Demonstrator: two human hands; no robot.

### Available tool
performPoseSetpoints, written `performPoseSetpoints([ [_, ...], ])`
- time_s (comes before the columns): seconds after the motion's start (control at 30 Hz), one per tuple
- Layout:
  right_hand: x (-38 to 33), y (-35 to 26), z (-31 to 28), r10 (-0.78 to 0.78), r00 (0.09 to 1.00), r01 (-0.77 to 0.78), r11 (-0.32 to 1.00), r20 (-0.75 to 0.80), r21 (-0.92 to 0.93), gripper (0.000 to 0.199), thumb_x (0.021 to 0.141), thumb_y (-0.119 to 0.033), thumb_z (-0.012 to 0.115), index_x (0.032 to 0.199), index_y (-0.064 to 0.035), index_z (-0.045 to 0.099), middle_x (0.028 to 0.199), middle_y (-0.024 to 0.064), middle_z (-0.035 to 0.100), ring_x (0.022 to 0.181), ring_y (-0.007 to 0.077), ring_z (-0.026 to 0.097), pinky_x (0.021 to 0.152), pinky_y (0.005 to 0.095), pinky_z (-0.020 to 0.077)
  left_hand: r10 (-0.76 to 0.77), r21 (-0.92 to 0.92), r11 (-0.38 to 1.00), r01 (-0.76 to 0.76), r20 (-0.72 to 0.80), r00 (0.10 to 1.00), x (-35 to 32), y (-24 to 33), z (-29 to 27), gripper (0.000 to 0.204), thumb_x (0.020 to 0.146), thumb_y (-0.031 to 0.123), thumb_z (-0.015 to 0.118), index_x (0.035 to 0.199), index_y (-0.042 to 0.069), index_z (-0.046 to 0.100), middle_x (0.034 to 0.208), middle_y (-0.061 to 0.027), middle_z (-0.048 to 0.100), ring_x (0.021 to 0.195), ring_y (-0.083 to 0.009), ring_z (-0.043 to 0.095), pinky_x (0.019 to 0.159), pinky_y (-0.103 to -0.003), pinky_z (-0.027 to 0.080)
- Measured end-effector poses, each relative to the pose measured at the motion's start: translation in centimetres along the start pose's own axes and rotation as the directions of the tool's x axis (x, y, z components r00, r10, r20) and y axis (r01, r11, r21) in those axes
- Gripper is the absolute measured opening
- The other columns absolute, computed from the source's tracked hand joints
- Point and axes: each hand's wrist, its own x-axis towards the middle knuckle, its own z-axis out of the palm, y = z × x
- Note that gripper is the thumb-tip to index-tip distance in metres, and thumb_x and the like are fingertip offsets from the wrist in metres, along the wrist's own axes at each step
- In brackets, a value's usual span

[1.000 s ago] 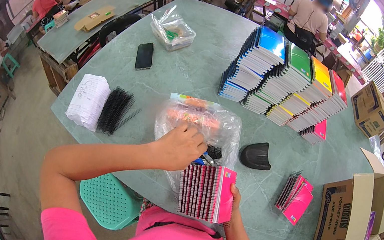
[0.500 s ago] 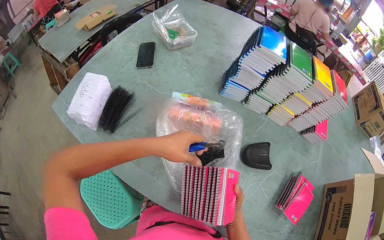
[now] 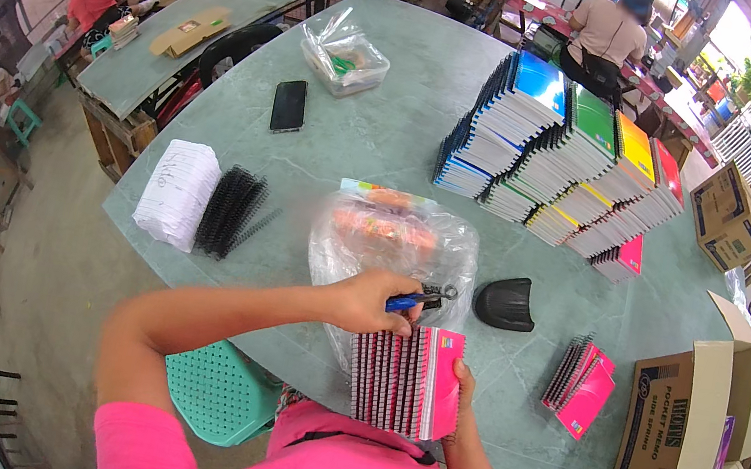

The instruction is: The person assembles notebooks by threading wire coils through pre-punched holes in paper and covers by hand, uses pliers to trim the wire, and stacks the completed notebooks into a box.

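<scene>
Two hands were busy over one small stack of pink spiral notebooks (image 3: 406,381) at the near table edge. My left hand (image 3: 370,298) was closed around blue-handled pliers (image 3: 419,301), their tip just above the notebooks' wire bindings. My right hand (image 3: 464,386) was mostly hidden behind the stack; only fingers showed, pressed against its pink cover, so I could not tell how the rest gripped.

Behind my left hand lay a clear plastic bag (image 3: 395,238) with orange and pink things inside, too blurred by the film to make out. To its right sat a black curved piece (image 3: 505,303), and further right a smaller pile of pink notebooks (image 3: 581,383).

At the right edge stood an open brown cardboard box (image 3: 686,426) with dark print on its side; its contents were hidden apart from a pink sliver.

Left of the bag lay black wire coils (image 3: 232,211) beside a white wrapped bundle (image 3: 176,193). Farther back were a black phone (image 3: 289,105), a clear container (image 3: 346,56) holding something green, and rows of stacked notebooks (image 3: 561,161) with blue, green, yellow and red covers.
</scene>
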Motion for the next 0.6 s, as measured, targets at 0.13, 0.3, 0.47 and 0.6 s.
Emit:
performPoseSetpoints([
  [0.13,0.6,0.1,-1.2,-0.012,1.000,0.012,1.000,-0.005,0.002,0.061,0.070,-0.045,0.061,0.109,0.0005,0.051,0.098,0.0137,0.061,0.085,0.0256,0.059,0.078,0.0363,0.0481,-0.103,-0.020,0.995,0.102,-0.030,0.994,0.2,1.9,-1.1,0.024,0.075,0.019,0.067,0.089,0.003,0.055,0.081,-0.0068,0.059,0.078,-0.0134,0.056,0.070,-0.029,0.044],
  [0.3,0.0,-0.3,-1.5,-0.059,0.998,0.058,0.995,0.006,0.078,0.061,0.071,-0.047,0.059,0.109,0.0002,0.052,0.097,0.0133,0.061,0.086,0.0246,0.059,0.078,0.0361,0.0482,-0.258,0.472,0.857,0.205,0.049,0.965,-0.6,-0.9,-3.7,0.038,0.075,0.033,0.065,0.096,0.003,0.057,0.081,-0.0088,0.060,0.078,-0.0213,0.058,0.071,-0.036,0.044],
  [0.47,0.6,-0.3,-2.3,-0.048,0.990,0.029,0.989,0.130,0.143,0.064,0.070,-0.049,0.059,0.110,0.0002,0.051,0.100,0.0139,0.060,0.087,0.0253,0.059,0.080,0.0374,0.0478,-0.168,-0.076,0.980,0.183,0.170,0.971,-1.1,-1.5,-1.8,0.033,0.074,0.018,0.066,0.102,0.003,0.057,0.082,-0.0088,0.060,0.077,-0.0171,0.059,0.070,-0.031,0.045],
  [0.6,0.4,-0.2,-1.5,-0.071,0.994,0.065,0.995,0.078,0.074,0.063,0.069,-0.048,0.061,0.109,-0.0004,0.052,0.098,0.0127,0.061,0.086,0.0242,0.059,0.080,0.0371,0.0479,-0.128,-0.171,0.975,0.145,0.106,0.986,-0.1,-0.8,-1.5,0.030,0.072,0.008,0.066,0.100,0.004,0.057,0.083,-0.0093,0.060,0.073,-0.0139,0.059,0.069,-0.028,0.045],
])
